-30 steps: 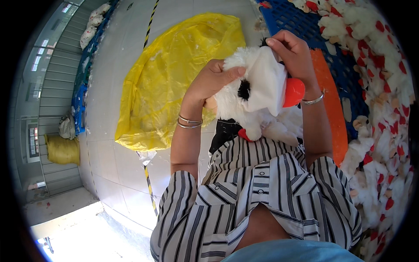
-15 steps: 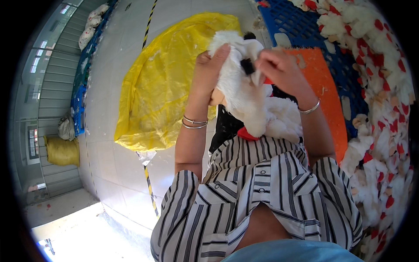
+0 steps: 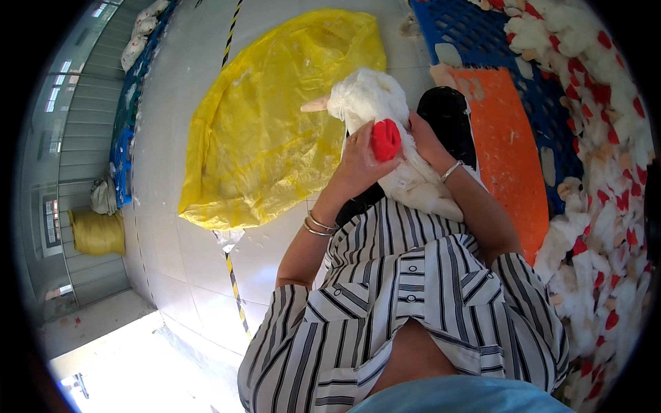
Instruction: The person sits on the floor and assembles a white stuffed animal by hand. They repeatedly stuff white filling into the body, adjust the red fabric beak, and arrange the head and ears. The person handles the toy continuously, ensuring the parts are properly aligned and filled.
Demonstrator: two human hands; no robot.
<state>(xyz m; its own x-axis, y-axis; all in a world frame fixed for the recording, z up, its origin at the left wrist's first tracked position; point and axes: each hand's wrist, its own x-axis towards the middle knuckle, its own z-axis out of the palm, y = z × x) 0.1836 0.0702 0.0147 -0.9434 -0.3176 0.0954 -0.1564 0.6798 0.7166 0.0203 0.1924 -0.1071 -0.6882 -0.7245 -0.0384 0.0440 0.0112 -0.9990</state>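
Note:
A limp white plush toy (image 3: 375,96) lies across my lap and rises up between my hands. A pale peach pointed piece (image 3: 315,104) juts from its left side, and a red fabric piece (image 3: 386,140) faces me. My left hand (image 3: 361,165) is closed on the plush toy just beside and below the red piece. At the toy's right edge my right hand (image 3: 428,146) grips the white fur, its fingertips partly hidden by the plush. The black patches are out of sight on the toy.
A large yellow plastic sack (image 3: 268,138) lies flat on the tiled floor to the left. Right of my lap are an orange board (image 3: 509,151) and a blue pallet (image 3: 468,34). Many white and red plush pieces (image 3: 606,172) are heaped along the right side.
The plush toy has been turned, so its red piece now faces me and the black patches no longer show. Both hands have come lower, and the right one now grips the toy's edge.

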